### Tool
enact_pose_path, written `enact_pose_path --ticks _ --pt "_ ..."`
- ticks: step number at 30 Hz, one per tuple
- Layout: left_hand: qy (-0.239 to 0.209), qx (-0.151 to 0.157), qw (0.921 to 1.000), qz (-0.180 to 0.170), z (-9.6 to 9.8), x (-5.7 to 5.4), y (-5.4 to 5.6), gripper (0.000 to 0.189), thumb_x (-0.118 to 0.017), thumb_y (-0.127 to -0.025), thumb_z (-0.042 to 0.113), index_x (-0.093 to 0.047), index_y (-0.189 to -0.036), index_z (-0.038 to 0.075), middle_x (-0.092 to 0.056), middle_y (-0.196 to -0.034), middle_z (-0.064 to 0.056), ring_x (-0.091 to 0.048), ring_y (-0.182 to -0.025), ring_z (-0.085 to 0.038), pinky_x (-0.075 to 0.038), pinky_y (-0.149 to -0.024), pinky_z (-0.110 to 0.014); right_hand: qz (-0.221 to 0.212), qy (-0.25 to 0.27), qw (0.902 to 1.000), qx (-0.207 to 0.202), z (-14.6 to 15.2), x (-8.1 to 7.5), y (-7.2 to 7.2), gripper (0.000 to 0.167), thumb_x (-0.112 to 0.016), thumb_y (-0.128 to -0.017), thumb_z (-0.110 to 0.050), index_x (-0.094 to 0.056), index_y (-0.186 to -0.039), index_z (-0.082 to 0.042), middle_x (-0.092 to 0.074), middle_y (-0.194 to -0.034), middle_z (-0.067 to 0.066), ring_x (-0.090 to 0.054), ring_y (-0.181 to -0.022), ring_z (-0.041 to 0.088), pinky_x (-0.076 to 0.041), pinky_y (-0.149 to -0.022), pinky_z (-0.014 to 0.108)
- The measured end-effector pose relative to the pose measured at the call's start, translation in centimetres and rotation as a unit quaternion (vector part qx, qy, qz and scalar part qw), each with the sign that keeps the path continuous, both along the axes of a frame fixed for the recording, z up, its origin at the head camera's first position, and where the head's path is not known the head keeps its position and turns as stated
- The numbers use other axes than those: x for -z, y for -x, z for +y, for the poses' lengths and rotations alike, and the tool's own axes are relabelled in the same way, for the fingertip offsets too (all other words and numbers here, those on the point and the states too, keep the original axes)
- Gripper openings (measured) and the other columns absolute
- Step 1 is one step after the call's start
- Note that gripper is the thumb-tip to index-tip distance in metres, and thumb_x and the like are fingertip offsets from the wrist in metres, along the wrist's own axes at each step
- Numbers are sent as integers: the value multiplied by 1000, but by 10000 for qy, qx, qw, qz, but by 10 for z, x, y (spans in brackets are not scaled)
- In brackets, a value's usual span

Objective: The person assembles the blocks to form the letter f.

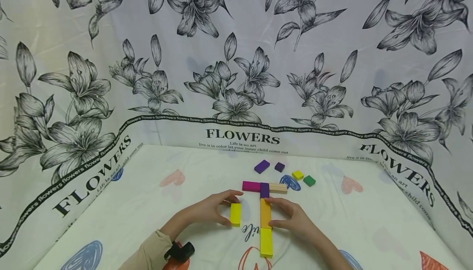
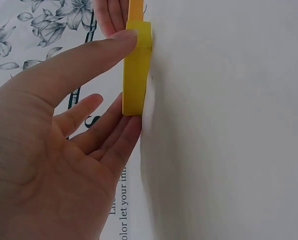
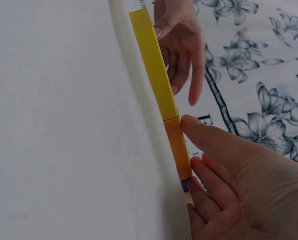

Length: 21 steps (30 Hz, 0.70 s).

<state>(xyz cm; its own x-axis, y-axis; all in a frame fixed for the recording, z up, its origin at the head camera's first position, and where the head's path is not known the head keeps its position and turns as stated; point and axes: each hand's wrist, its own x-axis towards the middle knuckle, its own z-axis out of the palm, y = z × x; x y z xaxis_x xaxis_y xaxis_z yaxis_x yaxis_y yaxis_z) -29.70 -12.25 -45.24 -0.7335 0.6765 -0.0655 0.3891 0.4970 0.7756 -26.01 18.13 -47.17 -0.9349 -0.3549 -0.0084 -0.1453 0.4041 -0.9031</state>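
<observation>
My left hand [image 1: 211, 210] holds a yellow block [image 1: 235, 215] by its ends, thumb at the near end and fingers at the far end, low over the cloth. To its right lies a line of blocks: a purple block [image 1: 264, 190], an orange block [image 1: 265, 213] and another yellow block [image 1: 266, 243], end to end. A magenta block [image 1: 251, 186] and a ridged light wooden block [image 1: 278, 188] flank the purple one. My right hand [image 1: 295, 217] touches the orange block's right side with thumb and extended fingers, as the right wrist view also shows.
Behind the line lie a larger purple block [image 1: 262, 166], a small dark purple block [image 1: 279, 167], a small yellow block [image 1: 297, 175] and a green block [image 1: 309, 180]. A flower-printed curtain [image 1: 244, 138] borders the white cloth [image 1: 148, 167] at the back and sides.
</observation>
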Motion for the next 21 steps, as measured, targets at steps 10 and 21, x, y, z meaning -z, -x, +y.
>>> enact_pose_path --ticks 10,21 --pt "-122 -27 9999 -5 -2 3 3 81 -82 -78 23 -38 -147 23 -60 -131 4 -55 -124 -18 -45 -111 -41 54 -18 9999 -101 1 5 0 58 -79 -81 -28 -57 -135 -22 -56 -142 -3 -40 -142 30 -29 -118 57" --pt "-562 -109 9981 220 -1 -2 15 84 -82 -79 24 -36 -149 16 -59 -132 -1 -54 -127 -23 -43 -112 -43 160 -24 9998 -81 2 4 -2 58 -79 -81 -30 -58 -134 -23 -58 -141 -4 -42 -141 26 -30 -117 47"
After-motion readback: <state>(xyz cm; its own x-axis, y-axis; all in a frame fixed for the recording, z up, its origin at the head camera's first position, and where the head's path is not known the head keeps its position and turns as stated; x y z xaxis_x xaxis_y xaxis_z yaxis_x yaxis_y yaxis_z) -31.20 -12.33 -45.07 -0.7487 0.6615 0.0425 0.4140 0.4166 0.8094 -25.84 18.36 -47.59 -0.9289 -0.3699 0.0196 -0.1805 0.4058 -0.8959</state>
